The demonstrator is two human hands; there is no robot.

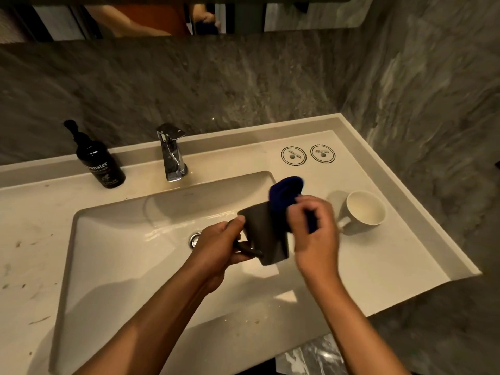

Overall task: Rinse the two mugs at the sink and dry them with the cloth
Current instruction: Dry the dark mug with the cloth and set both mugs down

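My left hand grips a dark grey mug by its handle and holds it tilted over the right part of the sink basin. My right hand holds a dark blue cloth bunched against the mug's mouth and upper side. A white mug stands upright on the counter to the right of the basin, its handle pointing toward me and to the left. No water runs from the chrome tap.
A black pump bottle stands on the counter left of the tap. Two round printed coasters lie at the back right. Grey stone walls close in behind and to the right. The white counter ends at a raised edge on the right.
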